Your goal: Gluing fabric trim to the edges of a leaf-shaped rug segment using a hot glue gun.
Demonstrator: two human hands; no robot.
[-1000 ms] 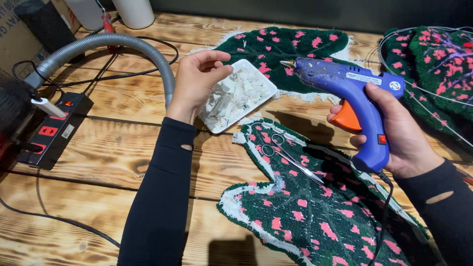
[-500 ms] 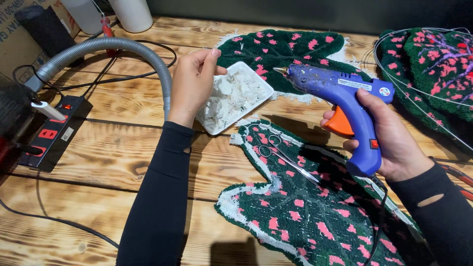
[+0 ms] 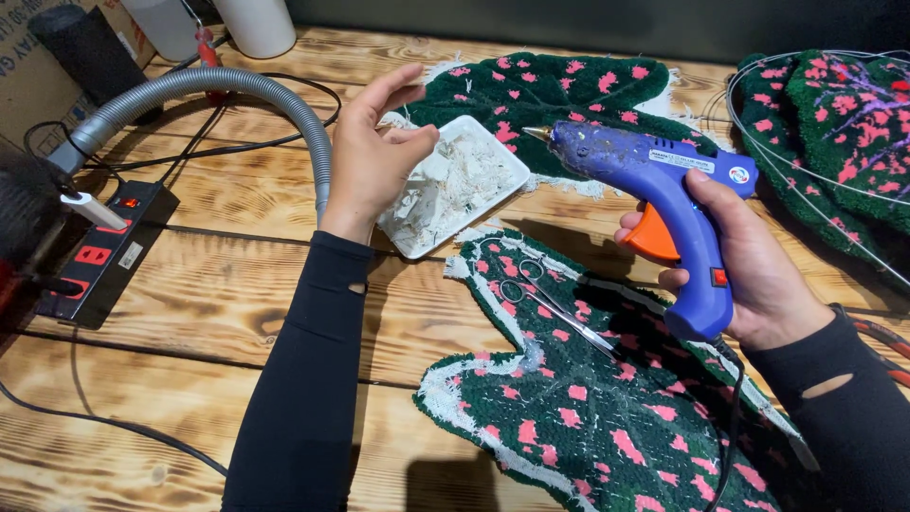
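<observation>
We gripped the blue glue gun (image 3: 664, 204) in our right hand (image 3: 749, 270), fingers wrapped shut around its handle, nozzle aimed left. Our left hand (image 3: 374, 156) hovered over the white tray (image 3: 502, 156) of scraps, fingertips pinched together, contents unclear. The green tufted piece (image 3: 588, 417) lay on the bench (image 3: 190, 360).

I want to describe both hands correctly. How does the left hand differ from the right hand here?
The left hand is over the white tray of scraps, fingers pinched loosely; the right hand is closed around the blue glue gun. The left hand is above bare wood, the right above the green tufted piece. Both wear black sleeves.
</observation>
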